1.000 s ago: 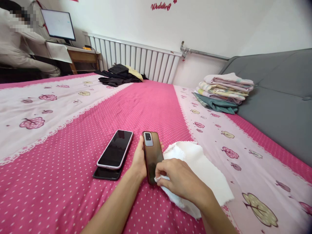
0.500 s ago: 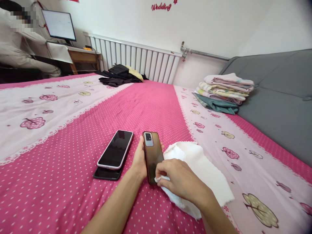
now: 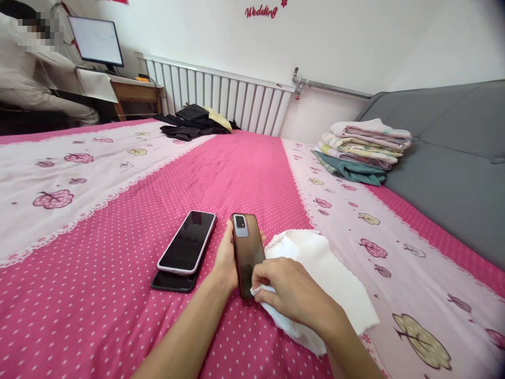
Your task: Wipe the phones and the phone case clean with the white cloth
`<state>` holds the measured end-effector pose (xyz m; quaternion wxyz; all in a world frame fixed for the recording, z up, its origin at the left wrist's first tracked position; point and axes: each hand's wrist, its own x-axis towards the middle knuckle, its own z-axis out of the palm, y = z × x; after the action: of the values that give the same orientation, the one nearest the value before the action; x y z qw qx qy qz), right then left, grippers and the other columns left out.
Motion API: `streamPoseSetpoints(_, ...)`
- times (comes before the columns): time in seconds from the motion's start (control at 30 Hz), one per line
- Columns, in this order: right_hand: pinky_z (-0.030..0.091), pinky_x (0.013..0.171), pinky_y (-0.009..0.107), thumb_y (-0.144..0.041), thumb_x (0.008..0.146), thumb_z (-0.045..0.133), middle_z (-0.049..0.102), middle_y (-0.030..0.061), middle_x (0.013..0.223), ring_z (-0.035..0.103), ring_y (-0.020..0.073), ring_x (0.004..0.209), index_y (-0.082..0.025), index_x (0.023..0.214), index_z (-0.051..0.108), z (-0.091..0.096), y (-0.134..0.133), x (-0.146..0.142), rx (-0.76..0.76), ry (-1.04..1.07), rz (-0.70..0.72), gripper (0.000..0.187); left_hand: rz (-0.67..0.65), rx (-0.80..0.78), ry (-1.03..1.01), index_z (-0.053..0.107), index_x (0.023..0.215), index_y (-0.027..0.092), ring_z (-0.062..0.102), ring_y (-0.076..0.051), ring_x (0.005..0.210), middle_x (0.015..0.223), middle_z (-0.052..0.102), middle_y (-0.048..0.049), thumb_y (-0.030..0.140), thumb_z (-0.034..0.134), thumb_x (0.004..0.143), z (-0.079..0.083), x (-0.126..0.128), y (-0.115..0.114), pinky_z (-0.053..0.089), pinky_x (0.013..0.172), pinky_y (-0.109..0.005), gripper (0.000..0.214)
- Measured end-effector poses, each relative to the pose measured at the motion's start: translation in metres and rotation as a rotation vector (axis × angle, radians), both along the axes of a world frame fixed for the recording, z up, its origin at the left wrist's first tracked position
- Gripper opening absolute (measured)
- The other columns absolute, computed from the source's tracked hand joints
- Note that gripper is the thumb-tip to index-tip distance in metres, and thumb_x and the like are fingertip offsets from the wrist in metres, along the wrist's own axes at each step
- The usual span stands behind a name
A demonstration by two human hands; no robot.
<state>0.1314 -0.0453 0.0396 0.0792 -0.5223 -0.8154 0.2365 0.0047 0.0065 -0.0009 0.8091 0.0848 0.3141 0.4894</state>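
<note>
My left hand (image 3: 226,258) is closed around a smartphone (image 3: 248,252) in a brownish see-through case, its back and camera block facing up. My right hand (image 3: 286,284) pinches a bunched corner of a white cloth (image 3: 335,279) against the lower right edge of that phone. The rest of the cloth lies spread on the bed to the right, partly hidden under my right hand and forearm. Left of my left hand lies a phone with a pale pink rim (image 3: 187,242), screen up, on top of another dark phone (image 3: 173,282), which is mostly covered.
The bed has a pink dotted and printed bedspread (image 3: 252,163). Folded cloths (image 3: 363,150) are stacked by the grey headboard (image 3: 445,152). Dark clothes (image 3: 193,121) lie near the white radiator (image 3: 221,95). At the far left a person (image 3: 27,79) sits at a desk with a monitor (image 3: 97,42).
</note>
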Motion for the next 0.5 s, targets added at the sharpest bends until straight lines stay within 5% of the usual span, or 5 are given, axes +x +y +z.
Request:
streamPoseSetpoints(0.33,0.03,0.061,0.023,-0.019,0.07,0.063,0.065,-0.0044,0.073,0.056,0.0117,0.071,-0.025,0.072,0.064,-0.004,-0.001,0.0,0.0,-0.02,0.016,0.007,-0.056,-0.023,0.035,0.062,0.082,0.01,0.063,-0.021,0.062,0.076,0.067,-0.0137,0.067,0.033,0.081,-0.005,-0.001,0.003,0.052,0.062,-0.032,0.064)
streamPoseSetpoints(0.5,0.03,0.058,0.022,-0.02,0.067,0.067,0.064,-0.0036,0.07,0.054,0.0114,0.066,-0.023,0.071,0.066,-0.015,0.007,-0.003,0.004,-0.009,0.061,0.005,-0.063,-0.093,0.309,0.06,0.075,0.01,0.058,-0.019,0.05,0.059,0.062,-0.009,0.061,0.033,0.085,-0.014,-0.003,0.01,0.05,0.056,-0.033,0.058)
